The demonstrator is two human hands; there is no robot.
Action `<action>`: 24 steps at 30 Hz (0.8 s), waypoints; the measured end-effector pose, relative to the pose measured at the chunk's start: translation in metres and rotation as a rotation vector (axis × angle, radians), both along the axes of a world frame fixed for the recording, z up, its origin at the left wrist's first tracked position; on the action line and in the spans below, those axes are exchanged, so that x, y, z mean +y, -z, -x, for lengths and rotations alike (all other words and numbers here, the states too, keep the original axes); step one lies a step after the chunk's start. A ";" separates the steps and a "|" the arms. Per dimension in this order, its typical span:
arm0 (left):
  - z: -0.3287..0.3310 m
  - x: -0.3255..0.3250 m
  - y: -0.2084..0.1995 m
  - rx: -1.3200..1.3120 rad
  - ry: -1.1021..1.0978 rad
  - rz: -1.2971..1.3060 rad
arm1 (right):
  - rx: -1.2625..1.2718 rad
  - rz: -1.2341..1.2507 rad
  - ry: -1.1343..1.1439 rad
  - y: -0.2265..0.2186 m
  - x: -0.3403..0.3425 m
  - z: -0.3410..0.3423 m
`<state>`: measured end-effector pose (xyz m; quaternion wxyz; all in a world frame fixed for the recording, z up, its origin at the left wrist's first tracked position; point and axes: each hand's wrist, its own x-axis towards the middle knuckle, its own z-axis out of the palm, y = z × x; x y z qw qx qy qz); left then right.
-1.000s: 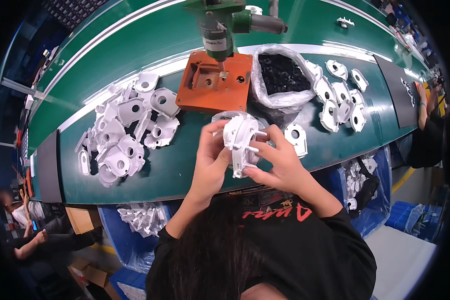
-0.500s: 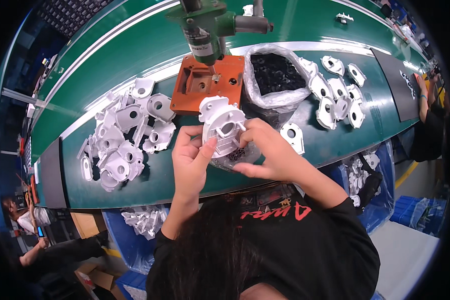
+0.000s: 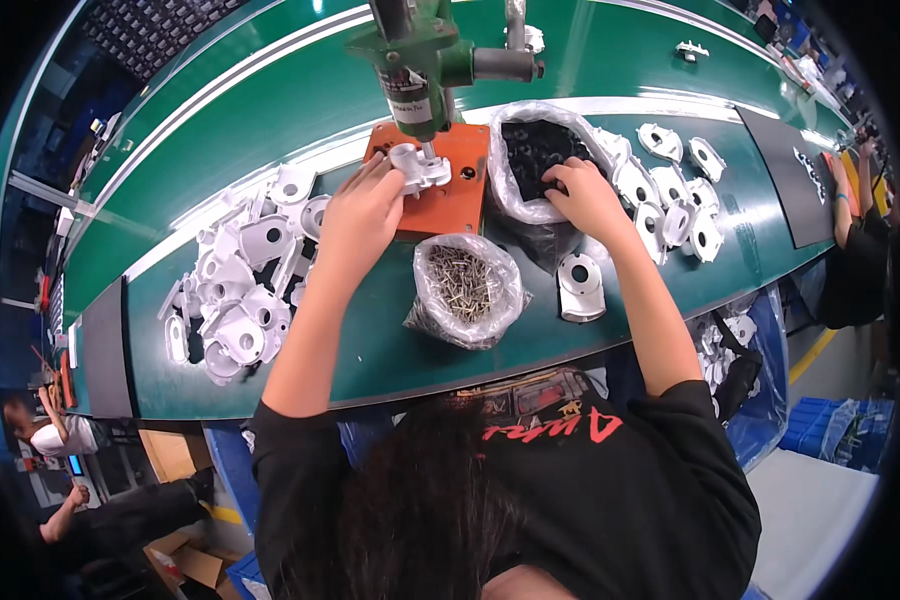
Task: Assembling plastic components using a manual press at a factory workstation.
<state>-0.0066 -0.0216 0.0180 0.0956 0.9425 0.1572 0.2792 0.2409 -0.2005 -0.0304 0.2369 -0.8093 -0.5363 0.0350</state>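
Observation:
A white moulded plastic housing [image 3: 419, 170] sits on the orange fixture [image 3: 448, 212], below the tip of a green press [image 3: 410, 85]. My left hand [image 3: 363, 208] is closed on the housing's left side. Over at the open plastic bag [image 3: 545, 215] of small black parts [image 3: 532, 150], my right hand [image 3: 587, 195] has its fingertips pinched at the right edge of the black heap. What lies between those fingertips is too small to make out. Between my forearms stands a clear bag of metal screws or pins [image 3: 460, 285].
White housings [image 3: 238, 290] are heaped on the left of the green table [image 3: 370, 350]; more [image 3: 675, 195] lie at the right. One single housing [image 3: 580, 287] rests beside my right forearm. Blue lined bins [image 3: 770, 400] stand below the front edge. Co-workers sit at both sides.
Both hands held a housing in front of the fixture; now the left has it on the fixture under the press. My right hand has let go and moved right to the black parts.

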 end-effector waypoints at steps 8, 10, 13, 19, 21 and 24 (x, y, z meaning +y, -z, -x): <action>-0.013 0.029 0.012 0.043 0.123 -0.046 | 0.036 -0.048 0.000 -0.001 -0.001 -0.002; -0.012 0.027 0.001 0.109 0.123 0.102 | 0.025 -0.071 0.013 -0.003 -0.002 0.001; -0.010 0.031 0.003 0.148 0.145 0.225 | 0.064 -0.083 -0.002 -0.007 -0.003 0.001; -0.013 0.021 0.020 0.009 0.149 0.185 | 0.068 -0.119 0.066 -0.011 0.004 0.001; -0.014 0.019 0.027 -0.066 0.155 0.160 | 0.115 -0.224 0.038 -0.016 0.010 0.005; -0.015 0.018 0.034 -0.159 0.133 0.161 | 0.477 -0.285 -0.073 -0.027 0.028 0.019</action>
